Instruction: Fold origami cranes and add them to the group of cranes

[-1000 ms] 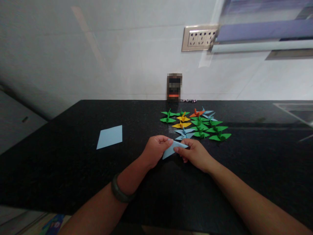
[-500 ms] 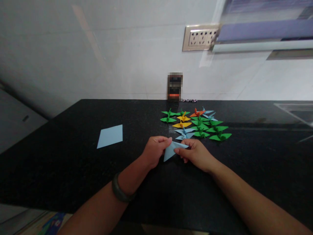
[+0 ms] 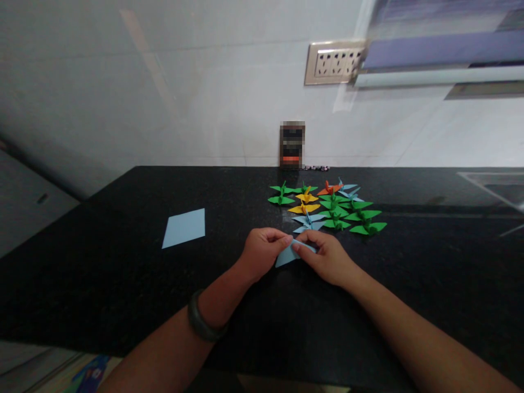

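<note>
A folded piece of light blue paper (image 3: 287,255) is pinched between both my hands just above the black counter (image 3: 123,284). My left hand (image 3: 262,252) grips its left side with curled fingers. My right hand (image 3: 325,257) pinches its upper right edge, thumb and forefinger pressed together near the left hand's fingertips. A dark band sits on my left wrist. Right behind my hands lies a cluster of several finished paper cranes (image 3: 331,210), green, yellow, blue and one orange.
A flat light blue paper sheet (image 3: 184,227) lies on the counter to the left. A small dark box (image 3: 292,145) stands against the white wall. A socket panel (image 3: 332,63) is on the wall above. A sink edge (image 3: 491,185) shows at far right.
My two hands have drawn closer together over the blue paper, and the visible part of the paper has shrunk as the right fingers moved leftward onto it.
</note>
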`<action>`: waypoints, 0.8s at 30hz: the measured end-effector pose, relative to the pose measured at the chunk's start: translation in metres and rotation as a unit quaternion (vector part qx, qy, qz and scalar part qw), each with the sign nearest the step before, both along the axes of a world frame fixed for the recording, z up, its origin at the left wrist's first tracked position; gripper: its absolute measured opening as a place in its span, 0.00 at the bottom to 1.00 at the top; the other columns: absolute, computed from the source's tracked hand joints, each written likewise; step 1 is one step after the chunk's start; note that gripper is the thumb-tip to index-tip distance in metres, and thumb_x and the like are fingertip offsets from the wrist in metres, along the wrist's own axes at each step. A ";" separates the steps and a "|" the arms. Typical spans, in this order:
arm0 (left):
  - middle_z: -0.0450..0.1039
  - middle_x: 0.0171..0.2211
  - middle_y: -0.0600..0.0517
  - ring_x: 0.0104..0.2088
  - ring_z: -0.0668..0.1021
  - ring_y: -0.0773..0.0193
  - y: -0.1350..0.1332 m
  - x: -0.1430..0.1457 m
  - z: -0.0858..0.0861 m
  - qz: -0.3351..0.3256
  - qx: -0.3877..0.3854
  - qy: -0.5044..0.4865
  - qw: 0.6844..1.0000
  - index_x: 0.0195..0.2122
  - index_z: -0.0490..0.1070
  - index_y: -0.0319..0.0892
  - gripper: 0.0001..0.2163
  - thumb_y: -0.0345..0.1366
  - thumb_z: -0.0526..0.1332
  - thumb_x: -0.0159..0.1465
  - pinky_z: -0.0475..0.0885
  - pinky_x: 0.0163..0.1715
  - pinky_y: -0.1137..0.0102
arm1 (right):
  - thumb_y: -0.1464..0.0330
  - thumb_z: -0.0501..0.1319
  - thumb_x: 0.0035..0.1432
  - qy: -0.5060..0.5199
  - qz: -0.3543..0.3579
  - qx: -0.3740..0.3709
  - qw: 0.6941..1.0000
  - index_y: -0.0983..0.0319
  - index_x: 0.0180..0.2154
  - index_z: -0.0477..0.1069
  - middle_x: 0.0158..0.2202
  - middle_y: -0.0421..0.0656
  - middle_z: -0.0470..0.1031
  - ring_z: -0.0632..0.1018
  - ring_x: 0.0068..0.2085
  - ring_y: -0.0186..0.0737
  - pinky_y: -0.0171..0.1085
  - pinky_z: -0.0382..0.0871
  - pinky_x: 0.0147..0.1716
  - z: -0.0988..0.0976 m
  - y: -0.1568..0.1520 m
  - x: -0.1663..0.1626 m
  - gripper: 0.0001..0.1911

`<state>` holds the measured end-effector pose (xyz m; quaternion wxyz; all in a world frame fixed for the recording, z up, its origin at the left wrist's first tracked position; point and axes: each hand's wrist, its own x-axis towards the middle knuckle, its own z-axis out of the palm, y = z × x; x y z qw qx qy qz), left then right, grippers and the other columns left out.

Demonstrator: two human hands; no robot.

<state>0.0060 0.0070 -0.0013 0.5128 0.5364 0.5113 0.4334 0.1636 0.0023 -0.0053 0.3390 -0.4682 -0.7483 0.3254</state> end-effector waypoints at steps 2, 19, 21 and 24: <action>0.71 0.18 0.53 0.20 0.69 0.69 -0.002 0.001 0.002 -0.010 0.005 0.007 1.000 0.22 0.76 0.38 0.06 0.36 0.64 0.49 0.62 0.22 0.74 | 0.65 0.54 0.54 -0.006 0.003 0.025 1.000 0.63 0.24 0.68 0.22 0.38 0.67 0.67 0.25 0.32 0.31 0.60 0.26 0.001 -0.001 -0.001 0.11; 0.73 0.21 0.52 0.22 0.71 0.68 0.003 -0.001 -0.001 0.049 -0.019 -0.061 0.997 0.25 0.76 0.38 0.09 0.39 0.65 0.48 0.64 0.23 0.73 | 0.59 0.66 0.41 0.184 -0.057 -0.232 0.953 0.64 0.28 0.68 0.19 0.37 0.68 0.67 0.19 0.29 0.30 0.63 0.18 0.000 0.002 -0.005 0.16; 0.74 0.22 0.52 0.23 0.72 0.67 0.002 0.000 -0.001 0.037 -0.024 -0.079 0.996 0.26 0.76 0.38 0.09 0.39 0.66 0.47 0.66 0.25 0.72 | 0.60 0.66 0.41 0.208 -0.065 -0.244 0.945 0.64 0.25 0.67 0.19 0.37 0.69 0.67 0.19 0.29 0.29 0.62 0.18 -0.003 0.001 -0.008 0.14; 0.74 0.23 0.51 0.24 0.73 0.67 0.002 0.001 0.000 0.025 -0.047 -0.098 0.994 0.27 0.76 0.37 0.10 0.38 0.66 0.47 0.68 0.27 0.71 | 0.59 0.64 0.43 0.262 -0.095 -0.228 0.933 0.63 0.21 0.64 0.18 0.37 0.67 0.66 0.18 0.28 0.29 0.60 0.17 -0.005 0.002 -0.008 0.15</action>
